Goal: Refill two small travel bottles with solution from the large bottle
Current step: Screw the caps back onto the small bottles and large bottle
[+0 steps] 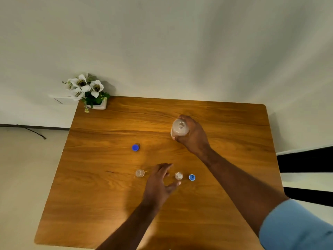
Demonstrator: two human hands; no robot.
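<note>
Gripping the large bottle [179, 127] round its side, the right hand [193, 135] holds it upright over the far right part of the table [225, 177], its mouth open and uncapped; whether its base touches the wood cannot be told. Left hand [159, 183] hovers low over the near middle, fingers spread and relaxed, holding nothing, between the two small bottles. One small bottle [139, 173] stands just left of its fingers, the other [179, 176] just right, close to the thumb; both are uncapped. A blue cap [191, 177] lies just beside the right small bottle, and a second blue cap [135, 147] lies farther back, left of centre, well apart from the rest. Bare wood runs wide on the left side and along the near edge, and the right edge past the forearm also has room. A flower pot [98, 105] sits at the far left corner, against the wall. No label or writing can be read on any bottle.
</note>
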